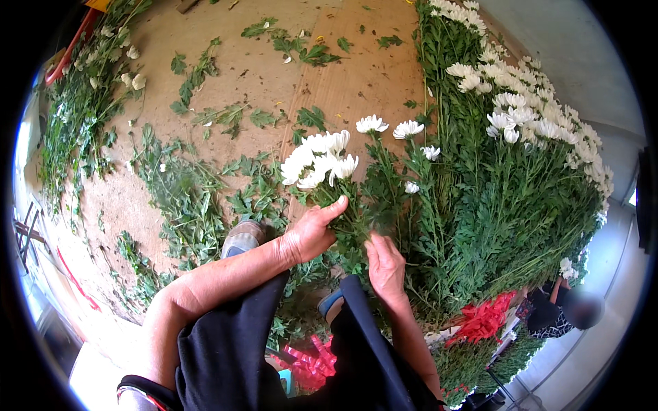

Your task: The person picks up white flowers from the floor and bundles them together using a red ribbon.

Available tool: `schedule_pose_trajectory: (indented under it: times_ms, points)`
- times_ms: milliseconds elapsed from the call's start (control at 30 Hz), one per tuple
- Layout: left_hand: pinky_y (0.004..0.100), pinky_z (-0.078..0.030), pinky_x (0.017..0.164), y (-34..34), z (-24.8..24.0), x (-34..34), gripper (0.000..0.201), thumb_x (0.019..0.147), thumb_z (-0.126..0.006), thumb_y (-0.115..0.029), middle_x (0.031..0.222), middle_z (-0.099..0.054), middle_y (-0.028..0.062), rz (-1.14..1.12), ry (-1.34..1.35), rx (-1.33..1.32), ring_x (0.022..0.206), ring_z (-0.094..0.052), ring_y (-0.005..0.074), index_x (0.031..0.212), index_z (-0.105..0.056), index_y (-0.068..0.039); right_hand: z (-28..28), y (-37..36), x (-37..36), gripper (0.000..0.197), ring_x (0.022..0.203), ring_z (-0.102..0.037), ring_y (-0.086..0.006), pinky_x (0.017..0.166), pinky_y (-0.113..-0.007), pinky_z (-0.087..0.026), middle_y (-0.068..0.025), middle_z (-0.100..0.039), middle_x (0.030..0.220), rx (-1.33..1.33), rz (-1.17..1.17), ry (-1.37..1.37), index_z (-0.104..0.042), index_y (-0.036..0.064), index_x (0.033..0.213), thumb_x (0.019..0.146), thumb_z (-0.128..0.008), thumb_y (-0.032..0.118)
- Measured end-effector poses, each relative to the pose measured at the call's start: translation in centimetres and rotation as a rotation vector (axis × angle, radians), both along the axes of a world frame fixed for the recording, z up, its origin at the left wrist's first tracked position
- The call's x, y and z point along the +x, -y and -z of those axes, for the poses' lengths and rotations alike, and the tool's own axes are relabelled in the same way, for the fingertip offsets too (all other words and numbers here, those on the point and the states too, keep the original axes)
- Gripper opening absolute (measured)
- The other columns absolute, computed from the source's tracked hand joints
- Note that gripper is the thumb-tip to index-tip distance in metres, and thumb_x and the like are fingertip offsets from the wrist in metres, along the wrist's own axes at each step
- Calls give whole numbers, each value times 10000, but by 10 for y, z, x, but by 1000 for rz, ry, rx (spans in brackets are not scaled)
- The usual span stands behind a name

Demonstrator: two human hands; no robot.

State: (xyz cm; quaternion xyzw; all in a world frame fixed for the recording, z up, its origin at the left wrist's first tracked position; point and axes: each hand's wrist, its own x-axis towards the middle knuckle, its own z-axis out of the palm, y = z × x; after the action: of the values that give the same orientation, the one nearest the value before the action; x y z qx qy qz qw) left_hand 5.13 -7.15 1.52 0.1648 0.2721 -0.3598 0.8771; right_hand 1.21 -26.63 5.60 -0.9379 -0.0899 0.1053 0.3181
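My left hand (315, 231) is closed round the leafy stems of a small bunch of white chrysanthemums (319, 161), its thumb stretched along them. The blooms are gathered in a tight cluster above the fist. Close by on the right, my right hand (386, 267) has its fingers curled and pinched at a green chrysanthemum stem among the foliage; the exact grip is partly hidden. Just beyond it, single white blooms (408, 129) stand on leafy stems, apart from the held cluster and beside the large pile of chrysanthemums (480, 192) on my right.
Stripped leaves (185, 198) litter the brown cardboard (274, 82) ahead and left. More flowers (89, 103) lie at the far left. Red ribbon (483, 318) is at the pile's near end, pink ribbon (312, 363) between my legs. Another person (548, 308) is at the lower right.
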Motion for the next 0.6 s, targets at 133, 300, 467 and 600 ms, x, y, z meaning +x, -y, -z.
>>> schedule_pose_trajectory:
  times_ms: [133, 300, 467, 600]
  points:
    - [382, -480, 962, 6, -5, -4, 375, 993, -556, -351, 1144, -660, 89, 40, 109, 130, 1066, -611, 205, 1219, -589, -55, -7, -6, -8, 267, 813, -641, -384, 686, -422, -533, -174, -624, 922, -33, -62, -25, -601, 13, 1162, 900, -631, 52]
    - [380, -542, 809, 8, -2, -7, 292, 970, -602, -320, 959, -673, 65, 23, 111, 116, 905, -648, 201, 1109, -602, -64, -6, 13, -17, 253, 785, -674, -267, 652, -343, -549, -142, -669, 981, -6, -21, -298, -643, 19, 1143, 915, -632, 128]
    - [476, -539, 856, -13, -12, 11, 305, 995, -531, -392, 826, -586, 35, -70, -24, 111, 863, -662, 294, 961, -534, -89, 6, 118, -47, 474, 855, -659, -286, 769, -463, -490, -130, -700, 936, -326, 32, -439, -697, 29, 1022, 1006, -433, 422]
    - [451, -517, 847, -34, 5, 7, 304, 992, -530, -414, 758, -535, 17, -164, -143, 191, 788, -589, 232, 917, -514, -119, -17, 135, -78, 734, 1085, -623, -326, 942, -410, -459, -215, -675, 1124, -151, 164, -992, -674, -6, 1116, 975, -325, 624]
